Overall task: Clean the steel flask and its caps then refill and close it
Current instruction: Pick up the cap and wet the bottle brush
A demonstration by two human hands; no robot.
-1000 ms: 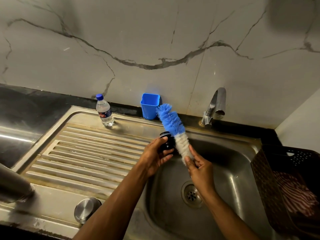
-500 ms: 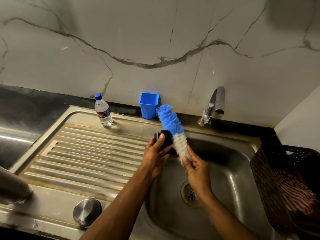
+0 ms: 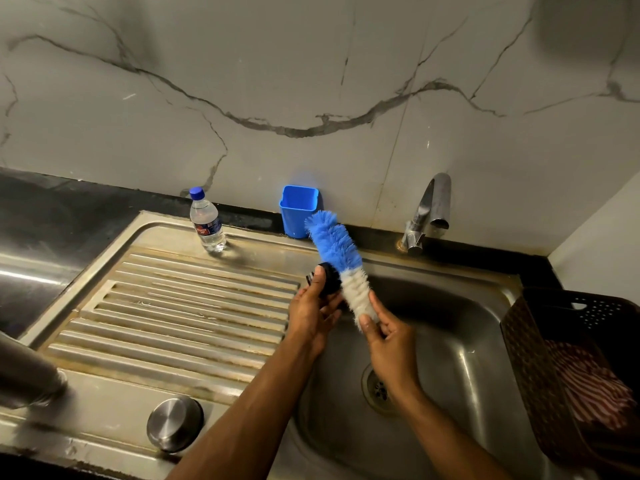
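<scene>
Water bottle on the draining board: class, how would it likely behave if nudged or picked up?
The water bottle is tall and narrow, standing upright on the sink's rim, so a nudge near its cap could probably tip it. Once down, its round body would likely roll. Thin clear plastic suggests it may flex when squeezed.

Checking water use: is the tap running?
Off. No stream falls from the tap spout into the sink basin.

Bottle brush (image 3: 341,263): blue over white bristles | cup (image 3: 298,211): blue | inner cap (image 3: 327,280): black | wall (image 3: 311,81): grey-veined marble | cloth (image 3: 595,386): red-and-white striped
</scene>
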